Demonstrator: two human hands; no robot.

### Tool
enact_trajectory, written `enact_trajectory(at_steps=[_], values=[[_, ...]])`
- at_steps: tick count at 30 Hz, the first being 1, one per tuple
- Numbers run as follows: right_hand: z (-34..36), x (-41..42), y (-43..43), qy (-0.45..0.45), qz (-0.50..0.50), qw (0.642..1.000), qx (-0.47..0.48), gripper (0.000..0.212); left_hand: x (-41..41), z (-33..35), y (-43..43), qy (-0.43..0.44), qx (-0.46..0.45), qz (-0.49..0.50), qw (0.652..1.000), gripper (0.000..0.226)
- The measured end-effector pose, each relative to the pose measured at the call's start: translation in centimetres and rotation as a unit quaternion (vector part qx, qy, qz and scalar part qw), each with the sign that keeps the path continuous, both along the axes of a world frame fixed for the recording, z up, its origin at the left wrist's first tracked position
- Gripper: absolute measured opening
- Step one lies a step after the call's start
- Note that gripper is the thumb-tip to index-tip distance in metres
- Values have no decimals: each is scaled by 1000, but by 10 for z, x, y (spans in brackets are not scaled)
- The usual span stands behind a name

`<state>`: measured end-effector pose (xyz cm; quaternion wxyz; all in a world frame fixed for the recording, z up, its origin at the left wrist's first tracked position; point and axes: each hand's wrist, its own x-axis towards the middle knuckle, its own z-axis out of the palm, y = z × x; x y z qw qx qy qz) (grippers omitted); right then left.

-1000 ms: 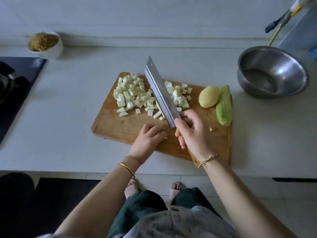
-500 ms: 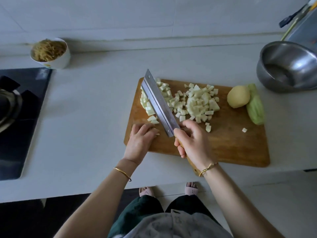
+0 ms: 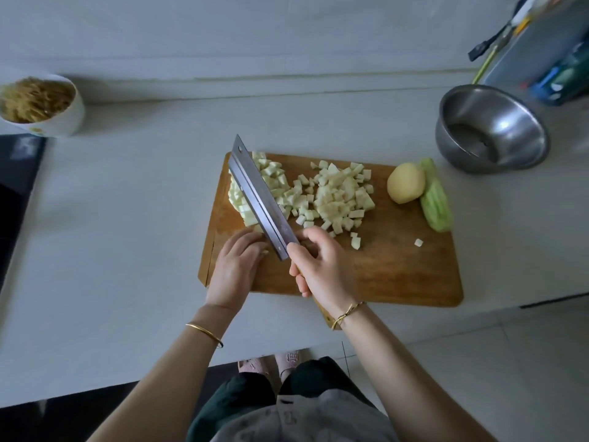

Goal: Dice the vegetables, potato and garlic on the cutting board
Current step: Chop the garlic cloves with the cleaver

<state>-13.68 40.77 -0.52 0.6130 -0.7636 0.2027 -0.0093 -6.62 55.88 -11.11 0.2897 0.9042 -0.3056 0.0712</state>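
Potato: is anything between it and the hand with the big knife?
Only the corner of the diced pile and a loose cube lie on the cutting board between the right hand, gripping the cleaver, and the potato. Nothing taller blocks it.

I counted one brown wooden cutting board point(image 3: 398, 266), one broad steel cleaver point(image 3: 258, 199), one peeled yellow potato point(image 3: 405, 187), one pale green peeled vegetable length point(image 3: 436, 202), one round stainless steel bowl point(image 3: 510, 122), one white bowl of brown noodles point(image 3: 63, 119), and pale diced cubes point(image 3: 334, 193) too many to count.

knife handle point(image 3: 324, 315) inside right hand point(image 3: 322, 269), bowl point(image 3: 65, 121) cropped
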Motion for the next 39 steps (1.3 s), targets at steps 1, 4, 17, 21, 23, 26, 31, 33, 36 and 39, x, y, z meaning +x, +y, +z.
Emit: enact_trajectory(at_steps=[1, 4, 17, 21, 23, 26, 31, 33, 36, 39], values=[[0, 1, -1, 0, 9, 1000, -1, 7, -1, 1, 0, -4, 1, 2, 1000, 23], [0, 5, -4, 0, 33, 999, 6, 1, -7, 5, 0, -15, 3, 14, 1000, 14], [-11, 6, -13, -2, 71, 997, -14, 6, -20, 26, 13, 75, -160, 191, 966, 20], [-13, 10, -13, -1, 62, 998, -21, 6, -14, 32, 17, 132, -188, 259, 938, 21], [-13, 10, -11, -5, 58, 998, -23, 5, -12, 33, 17, 170, -162, 263, 936, 26], [-13, 10, -11, -17, 51, 998, -45, 7, -10, 33, 15, 201, -102, 258, 940, 36], [-11, 11, -19, -37, 44, 994, -91, 4, -5, 33, 7, 217, -35, 231, 948, 39], [-11, 11, -20, -35, 43, 994, -93, 4, -3, 31, 5, 213, -27, 233, 948, 35], [-10, 9, -20, -30, 44, 994, -93, 4, -3, 29, 5, 215, -33, 235, 948, 30], [-10, 6, -19, -27, 47, 995, -88, 6, -2, 31, 10, 214, -63, 235, 946, 29]])
